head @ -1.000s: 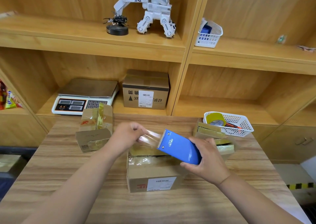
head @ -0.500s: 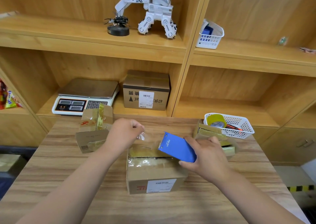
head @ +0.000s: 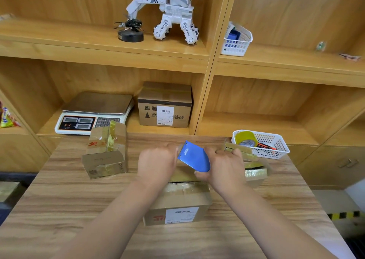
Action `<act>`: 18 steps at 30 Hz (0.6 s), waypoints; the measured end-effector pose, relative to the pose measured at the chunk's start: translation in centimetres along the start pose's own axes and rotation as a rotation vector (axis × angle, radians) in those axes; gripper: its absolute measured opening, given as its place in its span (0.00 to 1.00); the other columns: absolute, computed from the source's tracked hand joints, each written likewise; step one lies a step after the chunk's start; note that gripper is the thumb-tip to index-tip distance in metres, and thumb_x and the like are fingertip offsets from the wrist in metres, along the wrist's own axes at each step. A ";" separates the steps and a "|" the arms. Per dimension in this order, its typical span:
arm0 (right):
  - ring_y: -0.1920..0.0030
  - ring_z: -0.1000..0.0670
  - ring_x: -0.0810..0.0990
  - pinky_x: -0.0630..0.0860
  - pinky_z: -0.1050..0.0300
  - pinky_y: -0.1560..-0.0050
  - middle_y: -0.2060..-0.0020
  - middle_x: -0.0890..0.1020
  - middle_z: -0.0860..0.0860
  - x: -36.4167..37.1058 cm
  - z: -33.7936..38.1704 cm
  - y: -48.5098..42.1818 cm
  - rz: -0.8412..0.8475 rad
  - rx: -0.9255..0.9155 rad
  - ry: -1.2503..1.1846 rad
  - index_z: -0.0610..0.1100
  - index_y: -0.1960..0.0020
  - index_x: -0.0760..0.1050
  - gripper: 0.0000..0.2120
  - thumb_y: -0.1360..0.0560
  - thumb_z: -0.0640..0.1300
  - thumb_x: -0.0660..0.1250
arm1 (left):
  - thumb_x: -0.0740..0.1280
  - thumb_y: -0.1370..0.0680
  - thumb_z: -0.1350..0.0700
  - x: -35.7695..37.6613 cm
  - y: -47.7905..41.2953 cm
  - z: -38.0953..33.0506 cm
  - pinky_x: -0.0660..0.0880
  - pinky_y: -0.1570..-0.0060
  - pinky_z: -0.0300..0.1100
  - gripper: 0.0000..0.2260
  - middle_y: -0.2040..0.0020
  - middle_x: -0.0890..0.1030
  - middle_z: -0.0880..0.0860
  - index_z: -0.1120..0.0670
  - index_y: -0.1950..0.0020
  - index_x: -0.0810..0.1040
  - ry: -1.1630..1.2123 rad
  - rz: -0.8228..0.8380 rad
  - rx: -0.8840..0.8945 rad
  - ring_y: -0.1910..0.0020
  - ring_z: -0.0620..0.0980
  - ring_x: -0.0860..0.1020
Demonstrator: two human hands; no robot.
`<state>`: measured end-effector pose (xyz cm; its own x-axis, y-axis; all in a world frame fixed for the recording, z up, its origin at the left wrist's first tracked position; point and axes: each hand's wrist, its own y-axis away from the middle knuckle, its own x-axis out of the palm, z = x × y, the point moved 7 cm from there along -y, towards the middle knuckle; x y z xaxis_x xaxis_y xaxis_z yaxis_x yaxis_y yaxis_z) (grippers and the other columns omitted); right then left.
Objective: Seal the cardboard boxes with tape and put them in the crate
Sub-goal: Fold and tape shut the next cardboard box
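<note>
A cardboard box (head: 177, 203) with a white label lies on the wooden table (head: 59, 199) in front of me, its top flaps showing a dark seam. My right hand (head: 223, 168) grips a blue tape dispenser (head: 194, 158) over the far edge of the box. My left hand (head: 158, 164) is curled right beside the dispenser's blade end, pinching the clear tape end, which is mostly hidden. A second box (head: 106, 152) with open flaps stands at the left. A third taped box (head: 250, 170) sits behind my right hand.
A white basket (head: 276, 146) with a yellow tape roll (head: 245, 139) stands at the table's back right. The shelf behind holds a scale (head: 92, 112), a labelled carton (head: 165, 106), a toy robot (head: 169, 15) and another basket (head: 237, 39). No crate is in view.
Both hands have moved away from me to the far edge of the box and closed together. The stretched length of tape between them has shortened and the dispenser now stands steeper.
</note>
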<state>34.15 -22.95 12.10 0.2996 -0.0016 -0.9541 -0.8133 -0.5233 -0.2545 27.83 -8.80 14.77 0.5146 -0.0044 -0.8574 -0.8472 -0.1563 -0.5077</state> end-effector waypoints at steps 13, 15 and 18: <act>0.62 0.46 0.79 0.59 0.53 0.58 0.65 0.80 0.50 2.9 -4.9 0.1 -0.015 0.163 -0.050 0.46 0.50 0.75 0.28 0.38 0.66 0.71 | 0.71 0.28 0.61 -0.6 0.0 -1.2 0.67 0.82 0.38 0.10 0.76 0.73 0.51 0.56 0.70 0.78 0.212 -0.104 -0.048 0.80 0.52 0.69; 0.56 0.45 0.79 0.62 0.51 0.56 0.60 0.81 0.49 4.7 -5.9 1.1 0.033 0.171 -0.050 0.45 0.42 0.73 0.29 0.33 0.66 0.68 | 0.72 0.29 0.63 -0.3 0.0 -0.8 0.67 0.82 0.39 0.09 0.76 0.72 0.50 0.55 0.69 0.79 0.272 -0.078 -0.109 0.79 0.52 0.69; 0.63 0.43 0.80 0.69 0.52 0.59 0.65 0.81 0.45 6.6 -6.4 2.6 0.005 0.199 -0.071 0.40 0.45 0.78 0.20 0.32 0.49 0.75 | 0.69 0.27 0.61 0.1 0.4 -0.9 0.67 0.80 0.40 0.08 0.74 0.73 0.48 0.53 0.66 0.81 0.318 -0.074 -0.147 0.77 0.52 0.72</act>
<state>37.23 -29.79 6.20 0.2651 0.0601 -0.9623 -0.8994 -0.3444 -0.2693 27.66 -9.74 14.61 0.6086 -0.2918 -0.7379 -0.7902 -0.3081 -0.5298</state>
